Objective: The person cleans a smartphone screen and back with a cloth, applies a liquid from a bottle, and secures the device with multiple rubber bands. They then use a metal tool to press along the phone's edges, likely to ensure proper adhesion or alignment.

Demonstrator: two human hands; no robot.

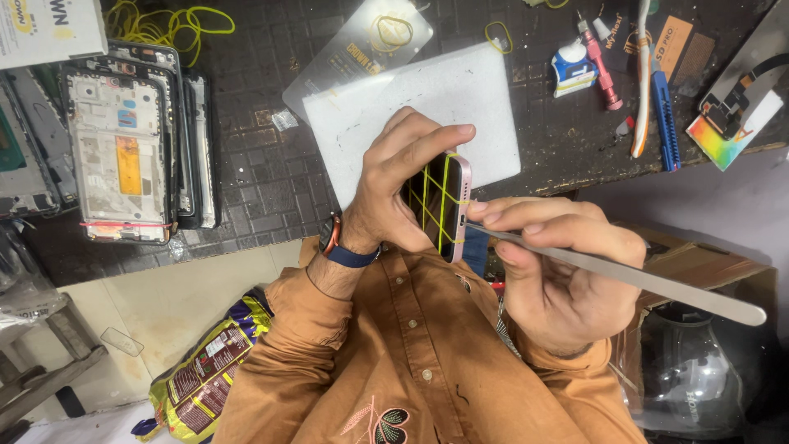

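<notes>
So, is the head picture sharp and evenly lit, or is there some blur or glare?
Head view: the phone and both hands, left and right, are sharp; light is soft and even; the metal blade shines slightly; the picture appears upside down, edges slightly stretched.

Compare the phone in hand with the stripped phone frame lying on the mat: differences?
The held phone is gripped edge-up in the left hand; the stripped phone frame lies flat, untouched.
The held phone is crossed by yellow rubber bands; the frame has one red band.
The frame's insides are exposed; the held phone's aren't.
Both are banded.
</notes>
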